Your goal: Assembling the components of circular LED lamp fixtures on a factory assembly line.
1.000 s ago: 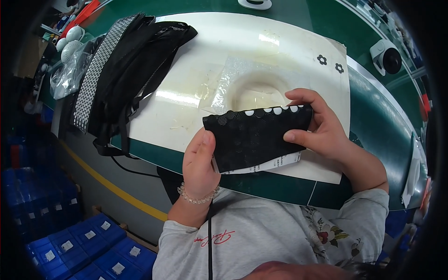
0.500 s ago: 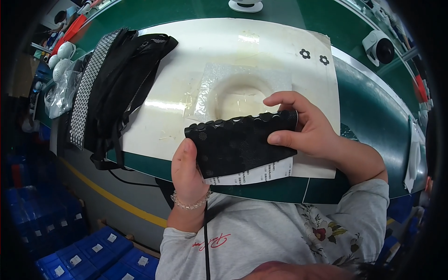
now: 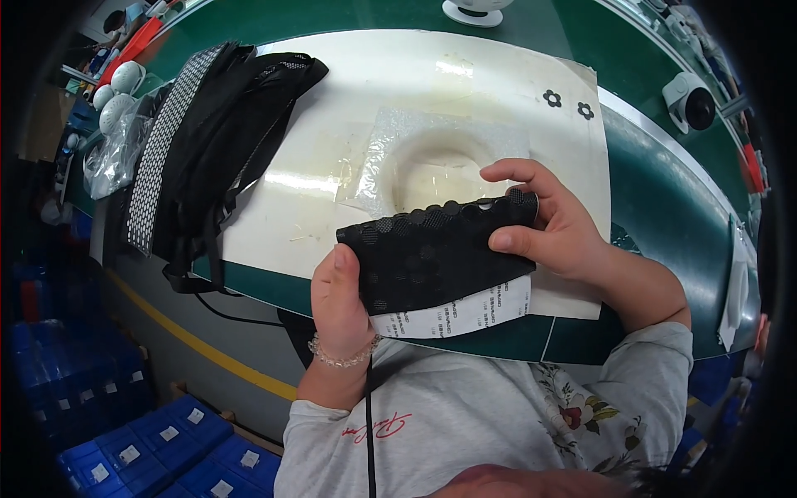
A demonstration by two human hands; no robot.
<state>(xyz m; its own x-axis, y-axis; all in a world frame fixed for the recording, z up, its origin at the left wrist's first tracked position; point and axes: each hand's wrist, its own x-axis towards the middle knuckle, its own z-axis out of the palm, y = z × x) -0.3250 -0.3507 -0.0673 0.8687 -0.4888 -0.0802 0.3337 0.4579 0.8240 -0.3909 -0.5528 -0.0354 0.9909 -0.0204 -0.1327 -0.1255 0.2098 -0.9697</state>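
Between my hands is a black die-cut sticker sheet, bent over so that a row of round dark pieces stands along its upper edge. Below its lower edge hangs a strip of white printed backing paper. My left hand grips the sheet's left end, thumb up along the edge, its other fingers mostly hidden. At the right end my right hand pinches it with the thumb in front and fingers behind, the index finger raised off it. Past the sheet, a clear bubbly plastic piece with a ring-shaped hollow lies on the white board.
A pile of black fabric with straps covers the board's left side. Two black flower-shaped pieces lie at the far right. White cameras stand on the green table. Blue bins are stacked on the floor at left.
The sheet has tilted in my hands, and more of the white backing paper now shows below the black. Both hands keep their hold. The whole view has shifted slightly.
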